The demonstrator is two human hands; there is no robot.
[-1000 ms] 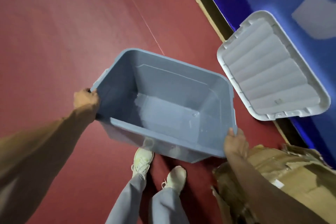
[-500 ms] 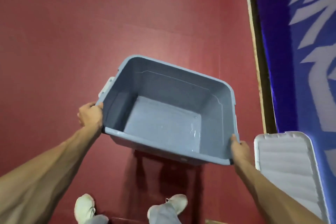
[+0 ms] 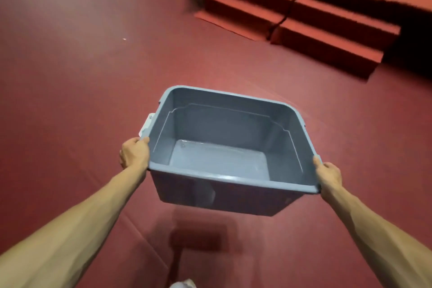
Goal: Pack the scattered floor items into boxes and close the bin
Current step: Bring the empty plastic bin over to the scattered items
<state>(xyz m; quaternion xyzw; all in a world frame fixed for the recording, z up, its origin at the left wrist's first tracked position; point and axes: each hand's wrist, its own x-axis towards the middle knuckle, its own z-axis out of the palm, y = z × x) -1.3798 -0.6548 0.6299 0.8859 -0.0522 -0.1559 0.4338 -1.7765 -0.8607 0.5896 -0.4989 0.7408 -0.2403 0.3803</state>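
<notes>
Bin [image 3: 231, 138], blue-grey and lidless, hangs above the red floor [image 3: 81, 100], gripped at its near corners: left hand [image 3: 134, 155] curls over one rim, right hand [image 3: 328, 176] over the other. Red steps [image 3: 304, 23] lie beyond.

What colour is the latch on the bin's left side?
White, on the grey-blue bin; the latch shows in the head view.

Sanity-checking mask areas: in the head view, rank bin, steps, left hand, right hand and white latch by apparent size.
1. bin, nearest the camera
2. steps, far off, so they only look smaller
3. left hand and right hand: alike, not ranked
4. white latch
</notes>
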